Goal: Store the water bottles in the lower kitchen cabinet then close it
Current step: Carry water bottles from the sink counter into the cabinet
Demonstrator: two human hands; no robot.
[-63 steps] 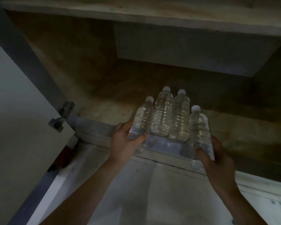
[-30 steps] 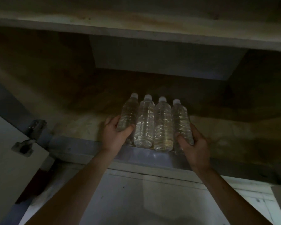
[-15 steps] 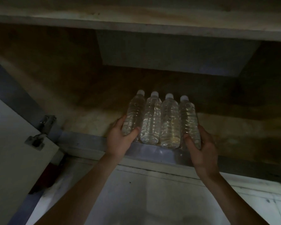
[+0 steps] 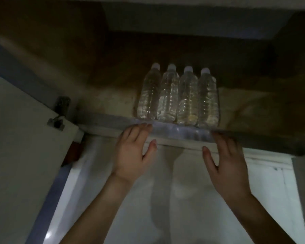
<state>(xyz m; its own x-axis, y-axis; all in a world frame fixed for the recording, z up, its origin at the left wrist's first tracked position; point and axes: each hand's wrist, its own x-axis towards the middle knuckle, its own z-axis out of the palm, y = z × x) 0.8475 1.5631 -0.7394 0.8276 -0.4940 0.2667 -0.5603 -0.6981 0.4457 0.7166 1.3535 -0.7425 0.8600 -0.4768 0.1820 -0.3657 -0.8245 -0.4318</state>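
Several clear water bottles (image 4: pixel 178 97) with white caps stand side by side in a tight row on the floor of the lower cabinet (image 4: pixel 102 103), just behind its front sill (image 4: pixel 104 120). My left hand (image 4: pixel 133 154) hovers in front of the sill with its fingers straight and spread, holding nothing. My right hand (image 4: pixel 225 159) is likewise open on the other side, a little apart from the bottles. The cabinet door (image 4: pixel 21 138) hangs open at the left.
The door's metal hinge (image 4: pixel 57 118) sits at the cabinet's left front corner. A shelf or countertop edge (image 4: pixel 201 2) runs overhead. White tiled floor (image 4: pixel 192 199) lies below my arms. The cabinet interior behind and beside the bottles is dark and bare.
Both hands have let go of the outer bottles and drawn back toward me, over the sill. The row of bottles stays standing inside the cabinet.
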